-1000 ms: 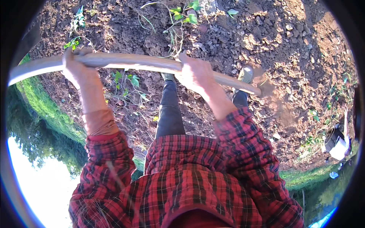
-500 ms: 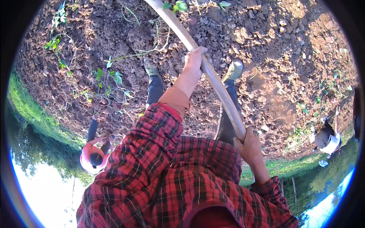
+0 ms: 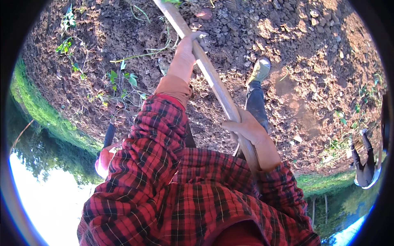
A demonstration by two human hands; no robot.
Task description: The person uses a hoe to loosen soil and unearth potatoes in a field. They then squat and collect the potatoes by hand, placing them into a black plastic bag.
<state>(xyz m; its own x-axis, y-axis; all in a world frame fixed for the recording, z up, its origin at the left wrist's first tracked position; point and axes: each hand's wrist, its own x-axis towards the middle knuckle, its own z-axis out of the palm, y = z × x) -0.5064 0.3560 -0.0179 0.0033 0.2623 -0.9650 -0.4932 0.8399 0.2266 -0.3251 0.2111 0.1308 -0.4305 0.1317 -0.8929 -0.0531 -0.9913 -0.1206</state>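
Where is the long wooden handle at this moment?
In the head view, the wooden handle slants from the top edge, left of centre, down rightward, with the left hand around its upper part and the right hand lower down.

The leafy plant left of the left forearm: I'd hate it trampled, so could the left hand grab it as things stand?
Probably not: the left hand is holding the wooden handle, and the leafy plant is down on the soil, seemingly well below.
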